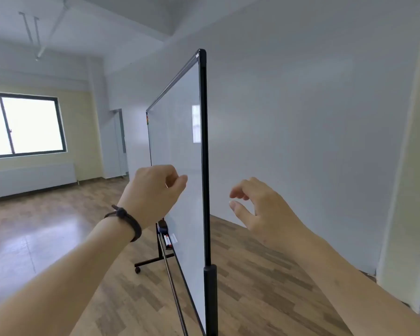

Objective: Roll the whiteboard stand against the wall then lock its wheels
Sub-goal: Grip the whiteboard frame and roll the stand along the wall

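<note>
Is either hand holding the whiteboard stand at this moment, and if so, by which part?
Nothing is held. The left hand and right hand hover half-curled on either side of the whiteboard stand, flanking its near black upright, with a visible gap to each.

Two bare forearms, no sleeves in view, each ending in a bare hand: left hand [153,190] and right hand [260,207]. Around the left wrist, a dark cord bracelet [127,220] with a chunky knot on top. No rings, no watch, short plain nails on the fingers [238,209].
</note>
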